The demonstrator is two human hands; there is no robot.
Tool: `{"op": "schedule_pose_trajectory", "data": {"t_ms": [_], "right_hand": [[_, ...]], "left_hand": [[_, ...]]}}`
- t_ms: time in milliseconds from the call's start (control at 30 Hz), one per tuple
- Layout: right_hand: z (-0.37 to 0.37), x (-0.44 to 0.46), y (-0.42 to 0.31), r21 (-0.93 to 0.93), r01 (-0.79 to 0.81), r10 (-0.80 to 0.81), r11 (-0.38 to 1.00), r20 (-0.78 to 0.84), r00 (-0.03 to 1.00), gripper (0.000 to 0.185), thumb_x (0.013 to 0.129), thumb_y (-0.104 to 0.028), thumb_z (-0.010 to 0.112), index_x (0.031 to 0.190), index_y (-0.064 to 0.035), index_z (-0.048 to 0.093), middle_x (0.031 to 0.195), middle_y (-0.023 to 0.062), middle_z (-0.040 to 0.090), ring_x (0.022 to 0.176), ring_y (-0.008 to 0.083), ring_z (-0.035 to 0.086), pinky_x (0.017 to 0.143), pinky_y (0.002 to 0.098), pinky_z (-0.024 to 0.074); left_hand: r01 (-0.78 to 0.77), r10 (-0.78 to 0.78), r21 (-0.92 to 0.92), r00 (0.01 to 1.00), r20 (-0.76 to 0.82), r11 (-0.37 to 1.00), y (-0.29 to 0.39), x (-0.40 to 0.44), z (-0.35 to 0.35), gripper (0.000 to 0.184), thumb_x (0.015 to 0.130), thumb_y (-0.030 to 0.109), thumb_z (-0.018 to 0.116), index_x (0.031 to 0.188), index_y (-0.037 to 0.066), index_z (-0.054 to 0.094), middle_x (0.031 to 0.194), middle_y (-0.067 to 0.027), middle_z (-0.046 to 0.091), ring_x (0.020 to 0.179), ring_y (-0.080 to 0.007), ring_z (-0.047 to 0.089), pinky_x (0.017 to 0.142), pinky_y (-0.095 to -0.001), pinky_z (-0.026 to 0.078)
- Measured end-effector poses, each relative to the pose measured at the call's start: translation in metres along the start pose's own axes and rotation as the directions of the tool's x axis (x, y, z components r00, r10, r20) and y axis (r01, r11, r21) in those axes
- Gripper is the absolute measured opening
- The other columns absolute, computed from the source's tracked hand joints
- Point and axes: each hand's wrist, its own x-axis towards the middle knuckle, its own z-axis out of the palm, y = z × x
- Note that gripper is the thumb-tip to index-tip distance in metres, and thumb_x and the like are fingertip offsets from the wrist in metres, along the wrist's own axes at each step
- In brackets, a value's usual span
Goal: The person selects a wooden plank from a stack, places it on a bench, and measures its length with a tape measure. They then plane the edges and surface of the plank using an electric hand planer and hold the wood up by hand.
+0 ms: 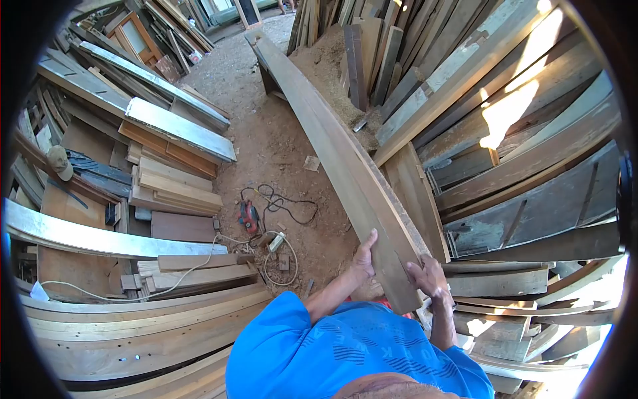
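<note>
Leftmost, around nine o'clock, boards [179, 189] lie in stacks, with a cap [60, 163] among them. Nearer the middle, just below nine o'clock, a red power tool [248, 216] sits on the dirt floor [309, 233], a dark cord looped beside it and a white socket box [276, 242] near it at its four o'clock. The plank [342, 176] runs from eleven o'clock down to five, its near end close to the blue shirt [345, 349]. At five, the left hand [363, 259] is closed on the plank's left edge, thumb pointing up toward one, forearm slanting toward two; its other fingers are mostly hidden. At four, the right hand [430, 278] is clasped over the right edge near that end, wrist bent, digits curled onto the top face, forearm rising toward twelve. Farthest right, from one to four o'clock, more timber [531, 173] leans and lies stacked.
</note>
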Motion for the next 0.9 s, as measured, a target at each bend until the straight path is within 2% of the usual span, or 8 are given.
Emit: {"op": "schedule_pose_trajectory", "data": {"t_ms": [133,233,300,467,533,667,800,900], "right_hand": [[-0.030,-0.036,-0.096,0.042,0.326,-0.323,0.944,-0.066,0.944,0.069,0.082,-0.047,0.071,0.122,0.0086,0.060,0.086,0.0237,0.071,0.083,0.0353,0.072,0.074,0.0424,0.0544],[-0.037,-0.059,-0.133,0.162,0.590,-0.578,0.791,-0.119,0.807,0.085,0.078,-0.061,0.071,0.127,0.0080,0.059,0.100,0.0264,0.071,0.095,0.0374,0.071,0.084,0.0431,0.0538],[-0.032,-0.066,-0.133,0.415,0.611,-0.628,0.674,-0.115,0.770,0.108,0.070,-0.079,0.068,0.137,0.0057,0.053,0.130,0.0293,0.060,0.120,0.0398,0.060,0.100,0.0476,0.0457],[-0.002,-0.062,-0.147,0.310,0.923,-0.933,0.230,-0.199,0.299,0.122,0.072,-0.063,0.078,0.153,0.0090,0.024,0.154,0.0323,0.030,0.139,0.0469,0.036,0.111,0.0561,0.0299],[0.020,-0.061,-0.162,0.244,0.946,-0.909,0.214,-0.304,0.285,0.119,0.074,-0.055,0.080,0.153,0.0126,0.021,0.152,0.0360,0.029,0.139,0.0483,0.036,0.112,0.0567,0.0296],[0.030,-0.057,-0.208,0.184,0.983,-0.871,-0.007,-0.484,0.084,0.110,0.079,-0.047,0.072,0.150,0.0187,0.020,0.151,0.0397,0.028,0.140,0.0503,0.036,0.113,0.0543,0.0298],[0.019,-0.060,-0.234,0.094,0.994,-0.885,-0.047,-0.466,0.002,0.110,0.079,-0.047,0.071,0.148,0.0209,0.021,0.147,0.0415,0.033,0.137,0.0504,0.040,0.114,0.0514,0.0307],[0.019,-0.065,-0.240,0.117,0.992,-0.901,-0.043,-0.433,0.012,0.110,0.081,-0.045,0.072,0.150,0.0200,0.017,0.153,0.0392,0.027,0.144,0.0466,0.030,0.118,0.0504,0.0231]], "left_hand": [[-0.119,0.137,-0.116,0.978,0.158,0.986,0.033,-0.012,0.035,0.069,0.086,0.055,0.072,0.133,0.008,0.055,0.123,-0.0126,0.067,0.113,-0.0301,0.065,0.099,-0.0511,0.053],[-0.177,0.255,-0.239,0.901,0.352,0.955,0.061,-0.030,0.073,0.065,0.088,0.058,0.068,0.131,0.011,0.058,0.117,-0.0110,0.069,0.104,-0.0284,0.070,0.093,-0.0499,0.058],[-0.177,0.289,-0.257,0.813,0.506,0.950,0.088,-0.049,0.102,0.062,0.090,0.058,0.065,0.131,0.011,0.059,0.118,-0.0113,0.069,0.104,-0.0281,0.070,0.092,-0.0496,0.058],[-0.172,0.317,-0.303,0.783,0.536,0.937,0.140,-0.097,0.166,0.059,0.092,0.053,0.065,0.132,0.010,0.058,0.120,-0.0135,0.068,0.107,-0.0298,0.068,0.095,-0.0523,0.056],[-0.155,0.313,-0.313,0.769,0.557,0.937,0.153,-0.103,0.175,0.059,0.092,0.052,0.065,0.132,0.009,0.058,0.121,-0.0143,0.068,0.109,-0.0301,0.068,0.096,-0.0530,0.055],[-0.265,0.355,-0.239,0.761,0.543,0.934,0.175,-0.116,0.190,0.056,0.091,0.047,0.069,0.130,0.007,0.059,0.120,-0.0140,0.068,0.109,-0.0305,0.067,0.096,-0.0531,0.055],[-0.263,0.388,-0.319,0.809,0.441,0.910,0.182,-0.126,0.208,0.048,0.091,0.040,0.072,0.124,0.007,0.063,0.116,-0.0144,0.070,0.107,-0.0305,0.068,0.094,-0.0525,0.057],[-0.225,0.387,-0.371,0.803,0.453,0.901,0.191,-0.123,0.199,0.044,0.092,0.038,0.072,0.121,0.007,0.065,0.115,-0.0145,0.071,0.106,-0.0300,0.069,0.093,-0.0512,0.058]]}}
